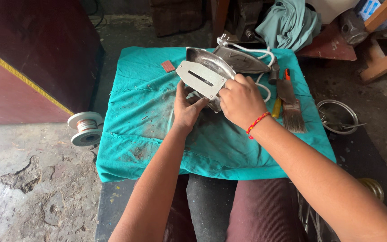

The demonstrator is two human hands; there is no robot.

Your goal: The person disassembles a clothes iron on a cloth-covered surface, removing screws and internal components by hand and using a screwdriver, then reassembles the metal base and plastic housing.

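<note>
Both my hands hold a metal clothes-iron part above a teal cloth (148, 134) spread over a low table. My left hand (187, 109) supports the shiny iron shell (207, 60) from below. My right hand (240, 99), with a red thread band on the wrist, grips its right side. A flat grey plate (200, 78) with a slot lies against the shell, facing me. Behind it lies another iron body (240, 60) with a white cord (258, 54).
A paintbrush (292, 110), a small red-handled tool (286, 74) and a small reddish block (168, 66) lie on the cloth. A spool of wire (86, 127) sits on the floor at left, a metal bowl (337, 116) at right. A dark cabinet (32, 58) stands at left.
</note>
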